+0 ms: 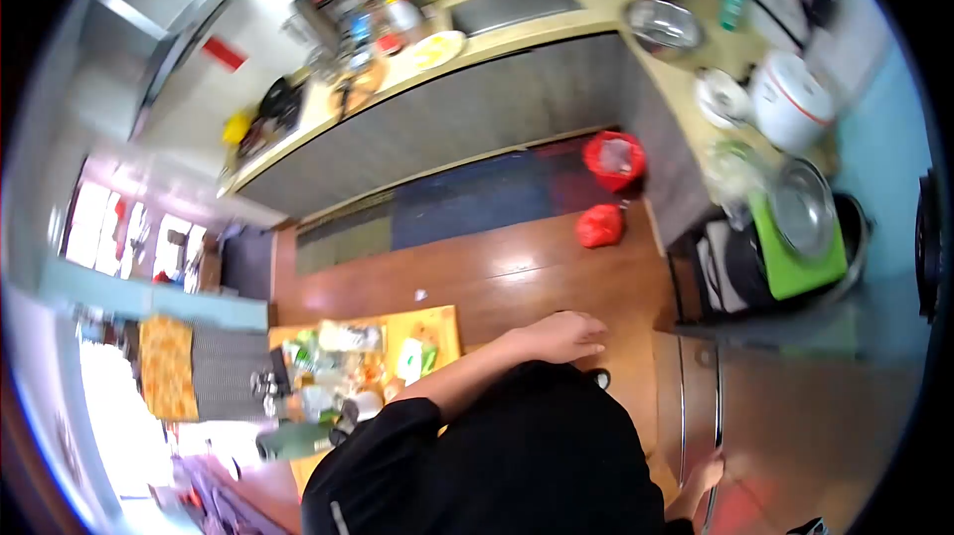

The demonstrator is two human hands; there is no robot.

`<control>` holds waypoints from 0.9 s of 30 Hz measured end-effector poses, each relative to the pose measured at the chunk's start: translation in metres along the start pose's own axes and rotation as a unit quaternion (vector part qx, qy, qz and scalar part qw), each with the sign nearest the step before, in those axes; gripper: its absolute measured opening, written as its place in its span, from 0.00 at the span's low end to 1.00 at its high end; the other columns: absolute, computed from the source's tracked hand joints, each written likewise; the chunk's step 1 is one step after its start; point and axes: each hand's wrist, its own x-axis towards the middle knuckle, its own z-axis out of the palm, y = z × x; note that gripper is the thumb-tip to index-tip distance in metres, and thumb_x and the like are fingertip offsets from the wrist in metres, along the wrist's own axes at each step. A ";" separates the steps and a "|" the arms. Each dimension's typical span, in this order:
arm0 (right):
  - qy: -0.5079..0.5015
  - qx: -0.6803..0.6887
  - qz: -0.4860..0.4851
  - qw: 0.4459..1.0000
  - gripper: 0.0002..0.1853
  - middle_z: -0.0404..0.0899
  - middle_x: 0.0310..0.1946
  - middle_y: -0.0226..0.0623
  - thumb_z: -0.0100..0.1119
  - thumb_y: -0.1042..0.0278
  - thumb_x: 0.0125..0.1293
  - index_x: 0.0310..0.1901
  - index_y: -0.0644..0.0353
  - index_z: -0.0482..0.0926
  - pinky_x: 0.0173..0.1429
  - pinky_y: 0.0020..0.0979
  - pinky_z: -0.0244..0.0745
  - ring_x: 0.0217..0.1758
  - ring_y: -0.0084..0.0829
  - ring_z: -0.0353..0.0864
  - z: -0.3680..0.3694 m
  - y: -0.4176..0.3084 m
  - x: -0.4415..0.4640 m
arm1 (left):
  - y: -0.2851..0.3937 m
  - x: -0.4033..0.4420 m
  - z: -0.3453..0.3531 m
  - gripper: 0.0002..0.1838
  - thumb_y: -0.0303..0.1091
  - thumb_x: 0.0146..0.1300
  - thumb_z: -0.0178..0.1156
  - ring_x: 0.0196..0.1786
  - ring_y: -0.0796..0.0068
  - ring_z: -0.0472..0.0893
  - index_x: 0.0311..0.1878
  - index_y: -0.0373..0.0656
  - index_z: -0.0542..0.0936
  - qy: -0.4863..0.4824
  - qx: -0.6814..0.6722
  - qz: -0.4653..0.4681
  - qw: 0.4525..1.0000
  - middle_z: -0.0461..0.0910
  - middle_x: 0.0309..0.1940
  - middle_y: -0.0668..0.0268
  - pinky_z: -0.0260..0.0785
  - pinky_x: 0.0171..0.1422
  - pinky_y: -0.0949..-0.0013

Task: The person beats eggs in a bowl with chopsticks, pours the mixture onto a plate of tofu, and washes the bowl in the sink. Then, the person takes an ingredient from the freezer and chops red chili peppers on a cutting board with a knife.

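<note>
My left hand (pixel 566 336) hangs in front of my body over the wooden floor, its fingers loosely stretched and nothing in them. Low on the right, my right hand (pixel 706 473) is closed at the silver vertical edge of a brownish, shiny refrigerator door (pixel 795 416). Its fingers are partly hidden there. My black top covers the lower middle of the view.
A wooden table (pixel 445 326) crowded with bags and food stands at left. Red bin (pixel 613 161) and red bag (pixel 600 226) are on the floor. The counter (pixel 596 3) holds a sink (pixel 515 6), metal bowls, a rice cooker (pixel 792 101) and a green board (pixel 795 277).
</note>
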 end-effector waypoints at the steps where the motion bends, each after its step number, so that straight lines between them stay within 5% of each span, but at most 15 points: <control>1: -0.051 0.081 0.105 0.990 0.28 0.86 0.41 0.51 0.40 0.45 0.78 0.51 0.64 0.81 0.38 0.51 0.83 0.43 0.50 0.88 -0.007 -0.007 0.004 | 0.003 0.002 0.003 0.20 0.40 0.70 0.61 0.49 0.52 0.83 0.58 0.36 0.78 -0.020 -0.030 -0.011 0.999 0.83 0.46 0.49 0.75 0.53 0.56; 2: -0.057 -0.042 -0.058 0.996 0.22 0.86 0.39 0.49 0.48 0.51 0.75 0.46 0.64 0.82 0.38 0.50 0.83 0.42 0.50 0.88 -0.013 -0.008 0.001 | 0.007 0.009 0.003 0.21 0.42 0.71 0.61 0.50 0.56 0.84 0.59 0.35 0.78 -0.061 -0.061 -0.012 0.996 0.84 0.48 0.50 0.76 0.53 0.58; 3: -0.052 -0.070 -0.068 0.994 0.18 0.86 0.39 0.48 0.52 0.53 0.73 0.44 0.61 0.83 0.43 0.48 0.83 0.45 0.49 0.88 0.002 -0.005 0.005 | 0.007 0.015 0.006 0.22 0.42 0.72 0.62 0.52 0.63 0.85 0.60 0.36 0.77 -0.095 -0.094 -0.022 0.991 0.84 0.51 0.54 0.77 0.55 0.62; 4: -0.070 0.033 0.052 0.996 0.18 0.87 0.44 0.48 0.53 0.53 0.72 0.45 0.60 0.84 0.49 0.47 0.83 0.47 0.49 0.87 -0.053 -0.033 -0.012 | 0.009 0.024 0.011 0.21 0.39 0.72 0.62 0.53 0.65 0.84 0.62 0.36 0.77 -0.111 -0.110 -0.033 0.987 0.84 0.53 0.55 0.77 0.58 0.63; 5: -0.102 0.125 0.088 0.983 0.19 0.86 0.48 0.48 0.52 0.52 0.73 0.48 0.58 0.84 0.53 0.47 0.82 0.51 0.49 0.86 -0.067 -0.031 -0.011 | 0.005 0.036 0.017 0.21 0.36 0.71 0.63 0.56 0.66 0.83 0.63 0.36 0.77 -0.150 -0.124 -0.052 0.979 0.84 0.53 0.55 0.76 0.61 0.64; 6: -0.021 0.176 0.089 0.980 0.22 0.85 0.51 0.49 0.52 0.47 0.73 0.48 0.59 0.85 0.56 0.49 0.79 0.54 0.50 0.84 -0.047 -0.023 -0.011 | 0.031 0.045 0.010 0.21 0.34 0.71 0.63 0.55 0.68 0.82 0.63 0.35 0.77 -0.149 -0.133 -0.035 0.979 0.84 0.52 0.57 0.75 0.61 0.66; 7: -0.112 0.179 0.158 0.964 0.25 0.84 0.50 0.50 0.53 0.43 0.72 0.49 0.59 0.85 0.58 0.49 0.78 0.57 0.50 0.83 -0.111 -0.043 -0.035 | 0.028 0.056 0.018 0.20 0.33 0.72 0.62 0.54 0.71 0.82 0.63 0.34 0.77 -0.168 -0.097 -0.014 0.981 0.84 0.51 0.59 0.75 0.60 0.67; 8: -0.099 0.240 0.207 0.943 0.27 0.84 0.50 0.51 0.55 0.40 0.71 0.49 0.60 0.85 0.58 0.49 0.78 0.56 0.51 0.83 -0.091 -0.041 -0.042 | 0.027 0.064 0.024 0.20 0.33 0.72 0.62 0.53 0.73 0.82 0.63 0.34 0.77 -0.174 -0.058 0.003 0.983 0.84 0.50 0.61 0.75 0.59 0.68; 17: 0.017 0.197 0.169 0.966 0.25 0.86 0.38 0.42 0.64 0.41 0.63 0.36 0.59 0.86 0.54 0.43 0.78 0.48 0.44 0.83 0.005 -0.077 -0.139 | 0.030 0.126 0.074 0.19 0.30 0.72 0.62 0.49 0.75 0.80 0.64 0.35 0.77 -0.381 -0.034 0.035 0.923 0.82 0.49 0.61 0.74 0.57 0.70; 23: -0.040 0.225 0.169 0.959 0.25 0.86 0.34 0.44 0.64 0.43 0.63 0.31 0.62 0.86 0.54 0.42 0.78 0.46 0.44 0.84 0.014 -0.099 -0.204 | 0.024 0.144 0.094 0.20 0.32 0.71 0.63 0.49 0.74 0.82 0.63 0.36 0.77 -0.445 0.017 0.055 0.894 0.83 0.49 0.60 0.75 0.55 0.70; 27: -0.112 0.228 0.173 0.952 0.23 0.87 0.36 0.42 0.63 0.42 0.65 0.36 0.58 0.88 0.52 0.41 0.81 0.47 0.43 0.86 -0.012 -0.107 -0.222 | 0.030 0.155 0.102 0.19 0.32 0.71 0.62 0.48 0.75 0.81 0.62 0.35 0.77 -0.463 0.036 0.058 0.884 0.84 0.48 0.60 0.74 0.55 0.71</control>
